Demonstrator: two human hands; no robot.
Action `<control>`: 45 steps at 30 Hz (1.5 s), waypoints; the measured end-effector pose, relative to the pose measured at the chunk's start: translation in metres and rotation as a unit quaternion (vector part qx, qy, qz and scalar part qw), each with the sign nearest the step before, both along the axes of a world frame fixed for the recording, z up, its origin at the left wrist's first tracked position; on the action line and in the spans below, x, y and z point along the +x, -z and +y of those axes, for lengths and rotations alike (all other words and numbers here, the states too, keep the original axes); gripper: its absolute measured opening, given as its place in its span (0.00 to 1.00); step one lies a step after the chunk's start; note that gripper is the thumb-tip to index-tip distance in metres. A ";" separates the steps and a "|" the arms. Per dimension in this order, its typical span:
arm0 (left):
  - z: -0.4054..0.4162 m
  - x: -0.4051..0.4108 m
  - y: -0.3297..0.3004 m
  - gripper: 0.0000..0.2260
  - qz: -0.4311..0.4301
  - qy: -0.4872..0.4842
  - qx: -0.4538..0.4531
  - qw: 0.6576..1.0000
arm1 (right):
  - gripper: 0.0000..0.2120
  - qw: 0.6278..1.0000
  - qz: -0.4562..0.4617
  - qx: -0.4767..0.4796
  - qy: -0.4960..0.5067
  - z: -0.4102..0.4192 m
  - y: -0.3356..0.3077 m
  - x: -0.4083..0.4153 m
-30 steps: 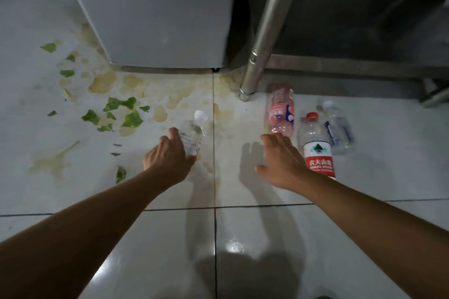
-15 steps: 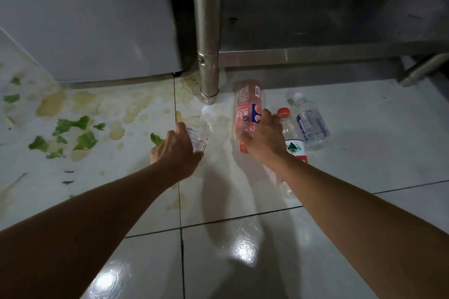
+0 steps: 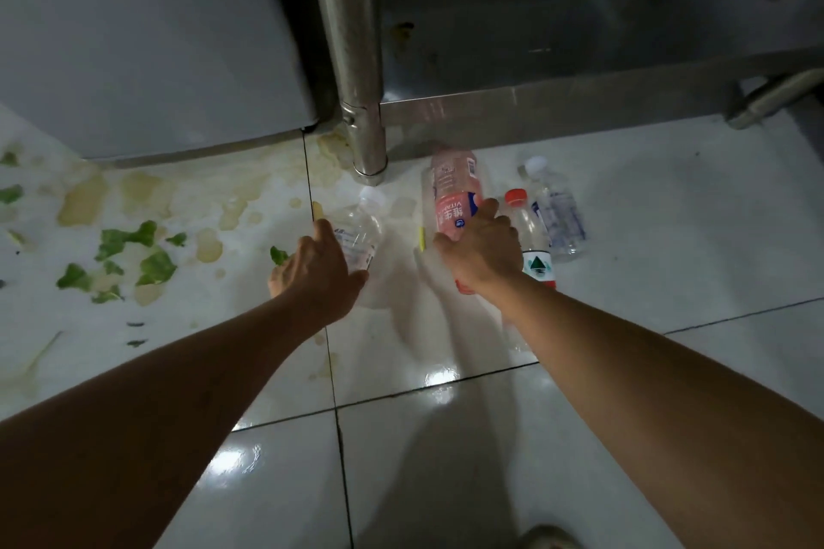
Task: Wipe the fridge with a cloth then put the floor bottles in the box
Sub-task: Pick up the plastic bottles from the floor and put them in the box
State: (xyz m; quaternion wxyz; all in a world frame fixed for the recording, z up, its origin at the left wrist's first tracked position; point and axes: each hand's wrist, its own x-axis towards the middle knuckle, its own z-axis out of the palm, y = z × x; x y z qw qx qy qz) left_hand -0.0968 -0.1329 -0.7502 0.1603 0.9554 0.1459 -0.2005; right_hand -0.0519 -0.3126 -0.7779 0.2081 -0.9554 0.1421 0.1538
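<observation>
**Reaching for two floor bottles beside the fridge**

Crouching low, I had both hands down at the tiled floor [image 3: 446, 459] in the middle of the frame. My left hand [image 3: 312, 270] curled its fingers round a small clear bottle [image 3: 359, 236] lying on its side, white cap pointing away from me. My right hand [image 3: 479, 247] wrapped round the lower part of a pink bottle [image 3: 455, 192], which also lay flat just right of a steel table leg [image 3: 356, 58].

Two more bottles lay untouched just right of that hand: a red-capped bottle [image 3: 528, 227] touching my wrist side, and a clear blue-labelled bottle [image 3: 557, 210] beside it.

The fridge [image 3: 147, 36] filled the upper left of the frame. No cloth was visible, and I could not tell whether the wiping had been done. No box showed either. By my judgement, all four bottles were yet to be boxed. Yellowish stains [image 3: 84, 205] and green leaf scraps [image 3: 151, 265] lay at centre left.
</observation>
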 end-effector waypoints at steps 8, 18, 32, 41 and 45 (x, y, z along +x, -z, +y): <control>0.005 -0.035 -0.115 0.27 0.042 0.011 0.006 0.999 | 0.35 0.998 0.055 -0.007 -0.011 -0.002 -0.113 -0.070; 0.020 -0.076 -0.310 0.27 0.074 0.070 0.004 0.995 | 0.35 0.998 0.069 -0.012 -0.002 0.009 -0.312 -0.137; 0.032 -0.138 -0.501 0.28 0.050 0.155 -0.004 0.987 | 0.36 0.998 0.047 -0.038 0.030 0.021 -0.507 -0.230; 0.038 -0.255 -0.580 0.28 0.010 0.126 -0.016 0.992 | 0.36 0.996 0.034 -0.079 -0.002 0.014 -0.593 -0.336; 0.035 -0.304 -0.606 0.28 0.020 0.161 -0.026 0.986 | 0.34 0.996 0.028 -0.083 0.007 0.012 -0.619 -0.391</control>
